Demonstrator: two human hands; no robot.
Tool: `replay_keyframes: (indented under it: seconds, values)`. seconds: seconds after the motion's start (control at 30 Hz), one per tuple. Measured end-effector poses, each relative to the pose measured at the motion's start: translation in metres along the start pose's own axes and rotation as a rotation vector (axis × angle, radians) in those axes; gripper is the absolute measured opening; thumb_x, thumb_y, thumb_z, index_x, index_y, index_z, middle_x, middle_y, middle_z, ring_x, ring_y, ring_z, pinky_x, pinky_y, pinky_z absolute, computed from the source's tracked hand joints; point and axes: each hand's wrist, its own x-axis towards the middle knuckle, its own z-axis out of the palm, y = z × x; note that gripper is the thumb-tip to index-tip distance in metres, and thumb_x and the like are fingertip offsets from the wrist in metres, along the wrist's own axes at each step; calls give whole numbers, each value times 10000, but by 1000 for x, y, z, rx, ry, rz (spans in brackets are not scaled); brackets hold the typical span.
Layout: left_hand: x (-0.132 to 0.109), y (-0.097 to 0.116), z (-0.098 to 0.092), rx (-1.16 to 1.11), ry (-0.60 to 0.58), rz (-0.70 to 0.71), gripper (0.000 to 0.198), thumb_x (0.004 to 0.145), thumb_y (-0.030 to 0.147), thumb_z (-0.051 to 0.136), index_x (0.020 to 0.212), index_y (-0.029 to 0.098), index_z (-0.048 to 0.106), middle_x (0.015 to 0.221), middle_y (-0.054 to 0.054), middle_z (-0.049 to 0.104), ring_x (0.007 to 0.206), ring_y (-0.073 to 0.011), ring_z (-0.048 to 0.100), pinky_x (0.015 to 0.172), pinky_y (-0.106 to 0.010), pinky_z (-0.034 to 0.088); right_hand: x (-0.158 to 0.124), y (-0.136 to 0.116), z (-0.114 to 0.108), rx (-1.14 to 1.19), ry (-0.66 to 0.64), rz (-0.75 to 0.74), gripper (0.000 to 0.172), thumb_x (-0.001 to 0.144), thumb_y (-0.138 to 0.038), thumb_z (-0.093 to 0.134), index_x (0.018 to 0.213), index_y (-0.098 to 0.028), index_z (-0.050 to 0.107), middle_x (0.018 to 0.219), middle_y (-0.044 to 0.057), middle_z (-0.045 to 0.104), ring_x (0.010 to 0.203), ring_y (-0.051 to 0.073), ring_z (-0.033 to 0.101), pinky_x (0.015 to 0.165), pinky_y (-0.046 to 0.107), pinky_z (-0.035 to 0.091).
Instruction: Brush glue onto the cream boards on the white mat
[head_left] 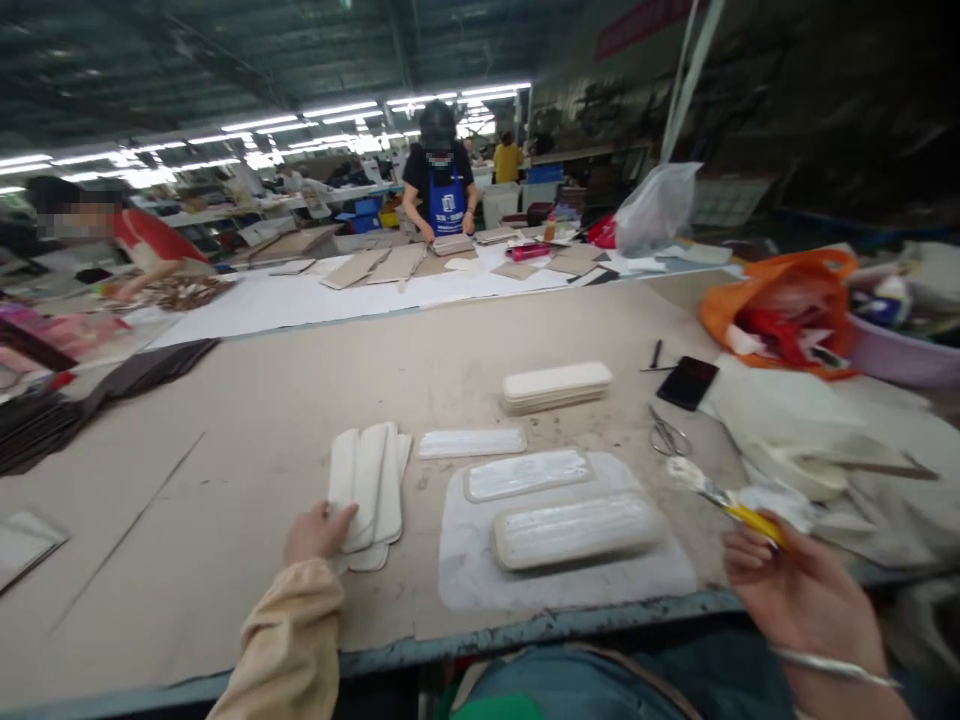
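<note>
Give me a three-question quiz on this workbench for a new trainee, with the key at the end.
1. Multiple choice: What does the right hand hold?
A) Scissors
B) A yellow-handled brush
C) A phone
2. True or false: The left hand touches the fanned pale strips.
3. Fill in: The bag beside the lilac basin is ____ in colour.

Key: 1. B; 2. true; 3. orange.
</note>
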Motion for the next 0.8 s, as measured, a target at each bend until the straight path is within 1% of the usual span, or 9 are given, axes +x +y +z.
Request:
replay_keyframes:
  seconds: [0.07,0.13,0.23,0.3,0.37,0.47,0.57,0.63,0.8]
  values:
    - [3,-4,-4,7,-45,-20,704,748,604,457,1140,45,630,1044,-196,688,971,-343,640,778,-393,489,-8,-1,6,52,15,9,196,594,-203,721,749,-203,602,582,-32,440,476,58,451,382,137,446]
    - [7,-8,-7,14,-73,-12,648,754,602,429,1107,113,666,1050,-154,698,993,-343,635,776,-397,489,-12,-1,7,70,-2,-2,211,597,-220,734,772,-202,617,587,-36,463,501,58,463,402,128,444]
    - [14,-16,-7,36,-109,1,579,731,601,440,1066,204,697,958,-112,719,982,-357,634,768,-415,482,-15,2,0,89,-32,-24,203,634,-250,740,801,-198,637,603,-31,491,517,60,469,424,132,446]
    - [17,-18,-5,33,-133,23,596,685,644,476,1033,216,700,921,-103,722,972,-368,633,791,-433,473,-17,4,-6,98,-42,-28,208,653,-268,745,822,-195,647,621,-24,511,524,57,474,439,131,446]
    - [20,-17,-3,3,-135,21,668,635,678,508,1054,183,670,954,-108,719,963,-369,637,833,-448,464,-19,6,-9,101,-49,-26,218,665,-283,748,841,-197,651,636,-19,524,534,56,480,450,128,444]
    - [21,-12,-3,-72,-147,-44,787,555,675,579,1106,114,606,1003,-138,708,917,-354,657,861,-434,467,-22,7,-10,94,-43,-33,226,660,-295,753,841,-204,652,642,-15,529,549,61,487,461,130,445]
    - [21,-9,-5,-137,-159,-88,770,499,659,633,1041,113,618,1028,-162,695,947,-359,652,847,-413,483,-26,5,-11,86,-15,-46,233,638,-302,759,822,-212,650,625,-17,518,556,69,490,458,132,442]
    - [19,-8,-7,-152,-136,-95,741,504,653,640,1008,109,626,1069,-182,678,1002,-369,633,853,-414,484,-28,3,-13,86,-1,-57,231,629,-298,757,815,-215,649,616,-19,506,556,73,487,456,138,445]
    - [12,-3,-9,-157,-63,-112,759,587,611,624,1074,29,602,1135,-265,631,1049,-406,604,887,-460,461,-31,3,-20,89,10,-47,184,647,-294,732,793,-220,648,617,-17,469,551,81,467,444,155,450]
